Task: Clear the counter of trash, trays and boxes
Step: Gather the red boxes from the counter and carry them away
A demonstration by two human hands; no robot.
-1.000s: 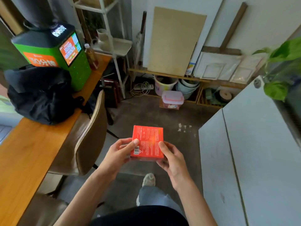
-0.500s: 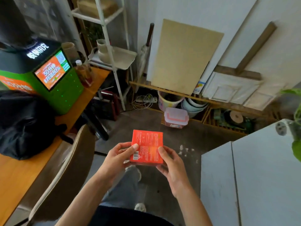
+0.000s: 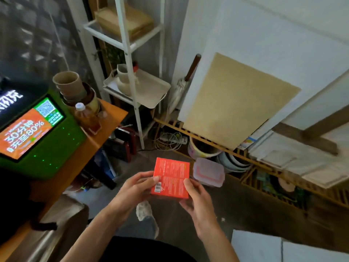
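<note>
Head view, the only one I get: I see one red box (image 3: 170, 178) held up over the floor in front of the body, both hands on it. Left hand (image 3: 134, 188) grips the box's left edge, thumb on the printed face near the barcode, fingers curled behind; right hand (image 3: 197, 202) grips the lower right corner, thumb on top, fingers wrapped under. I judge the task is mid-way on this item: the box is off any counter and in hand, but not yet dropped anywhere, and I can't see a bin, so the destination is unclear. Left of the box, the orange counter (image 3: 79, 161) is not cleared: it carries one green kiosk (image 3: 43, 140), one bottle (image 3: 86, 118) of amber drink, one stack of paper cups (image 3: 70, 86) (I count about three, blurred) and a black bag (image 3: 15, 203). Whether these count as trash I can't tell. Just right of the box, on the floor, one clear lidded container (image 3: 208, 174). Above the box, one white shelf rack (image 3: 130, 72) with one tray (image 3: 151, 89) holding a jug. Lower right of the box, a corner of a white surface (image 3: 264, 248), bare where it shows. Count: one box, two hands, one bottle, one tray, one container.
</note>
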